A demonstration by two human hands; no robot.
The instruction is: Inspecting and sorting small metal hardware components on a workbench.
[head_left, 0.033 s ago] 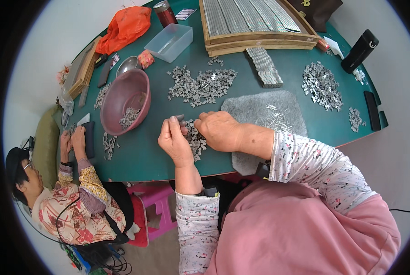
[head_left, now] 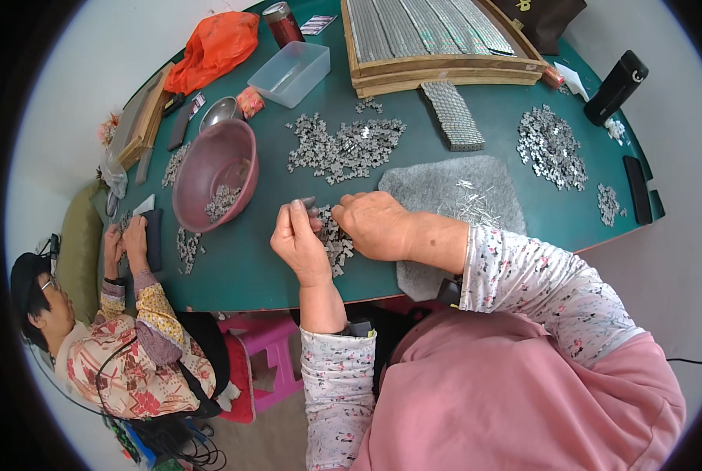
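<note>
Grey metal pieces lie heaped on the green table between both hands; the left hand pinches a dark piece, the right hand curls over the heap. A maroon bowl nearby holds similar pieces.

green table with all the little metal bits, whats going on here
A person in a pink apron and floral sleeves works at the green table, both hands in a small heap of metal pieces at its near edge. The left hand pinches a piece between its fingertips; the right hand rests on the heap beside a grey felt mat. A bigger pile and a pink bowl holding some pieces lie further in. At the left, a co-worker handles a dark block.
</note>
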